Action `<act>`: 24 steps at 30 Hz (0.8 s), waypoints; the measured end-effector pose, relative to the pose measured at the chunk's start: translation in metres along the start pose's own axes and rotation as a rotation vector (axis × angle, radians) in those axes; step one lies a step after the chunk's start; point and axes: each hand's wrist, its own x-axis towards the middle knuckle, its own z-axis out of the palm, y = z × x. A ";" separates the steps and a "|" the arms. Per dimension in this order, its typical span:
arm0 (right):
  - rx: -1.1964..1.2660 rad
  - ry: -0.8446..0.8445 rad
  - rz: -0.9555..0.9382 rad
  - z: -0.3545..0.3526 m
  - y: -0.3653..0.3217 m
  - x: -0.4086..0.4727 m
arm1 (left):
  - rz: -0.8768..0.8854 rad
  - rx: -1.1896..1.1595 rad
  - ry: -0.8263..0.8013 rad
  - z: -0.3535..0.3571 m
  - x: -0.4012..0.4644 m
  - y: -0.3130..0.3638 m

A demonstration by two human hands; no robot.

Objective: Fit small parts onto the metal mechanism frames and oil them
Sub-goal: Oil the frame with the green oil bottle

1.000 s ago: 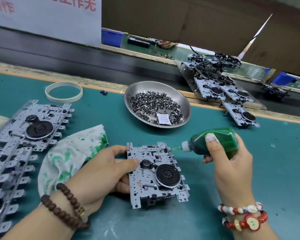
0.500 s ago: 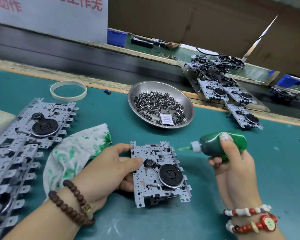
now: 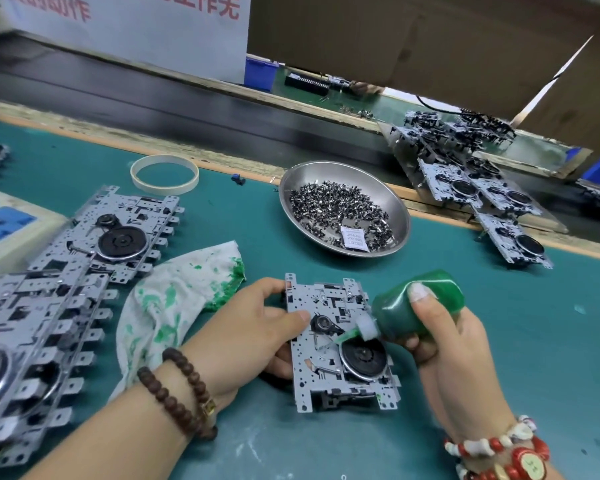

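While the left hand [image 3: 253, 336] pinches the left edge of the perforated grey metal mechanism frame [image 3: 340, 344] near the teal bench's front edge, thumb pressed by its small black pulley, the right hand [image 3: 444, 344] curls round a soft green plastic oil bottle [image 3: 418, 306], nozzle tip low over the frame's middle. Squeeze too hard and oil would likely flood onto the large black flywheel [image 3: 362, 358] just beside it.

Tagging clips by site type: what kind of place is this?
Most likely a factory assembly line bench. Identical metal mechanism frames lie stacked in rows, a steel bowl holds bulk small parts, and a conveyor belt runs behind the green mat, with another workstation across it.
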 end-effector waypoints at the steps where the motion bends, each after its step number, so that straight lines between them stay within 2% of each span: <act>1: -0.002 0.008 0.007 0.000 0.001 0.000 | 0.003 0.002 0.002 0.000 0.000 0.000; 24: -0.062 0.038 0.058 -0.001 0.005 0.001 | 0.003 0.015 -0.006 0.000 0.000 0.000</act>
